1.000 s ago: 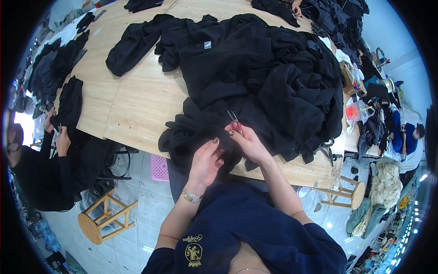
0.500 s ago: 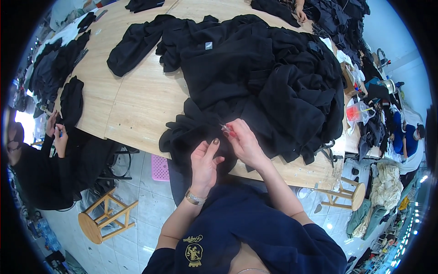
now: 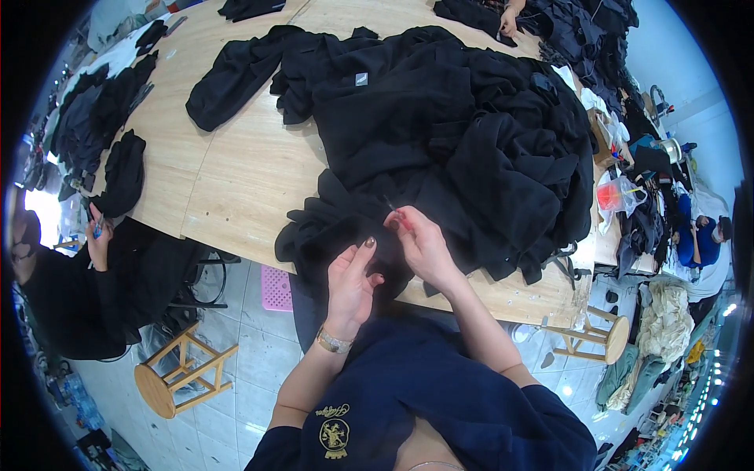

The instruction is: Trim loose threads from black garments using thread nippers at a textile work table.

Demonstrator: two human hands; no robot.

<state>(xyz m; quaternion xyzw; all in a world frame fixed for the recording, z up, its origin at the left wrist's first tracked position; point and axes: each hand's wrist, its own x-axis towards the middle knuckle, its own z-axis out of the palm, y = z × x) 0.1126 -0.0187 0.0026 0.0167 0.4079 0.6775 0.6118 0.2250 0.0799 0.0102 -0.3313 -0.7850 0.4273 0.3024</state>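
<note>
Snips (image 3: 389, 203) clamped in right hand (image 3: 425, 245) over near black cloth (image 3: 338, 224); left hand (image 3: 350, 284) alongside, grip cannot be told; blade work judged underway, steadied cloth needed next

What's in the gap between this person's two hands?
Black cloth shows between the left hand and the right hand in the head view.

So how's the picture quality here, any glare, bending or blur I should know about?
Head view: the edge of the wooden table bends and the corners go black; head view, far left: a bright patch washes out; head view, right rim: small lights glare; head view, centre: the black cloth hides much fold detail, and the red tool in the right hand looks indistinct.
</note>
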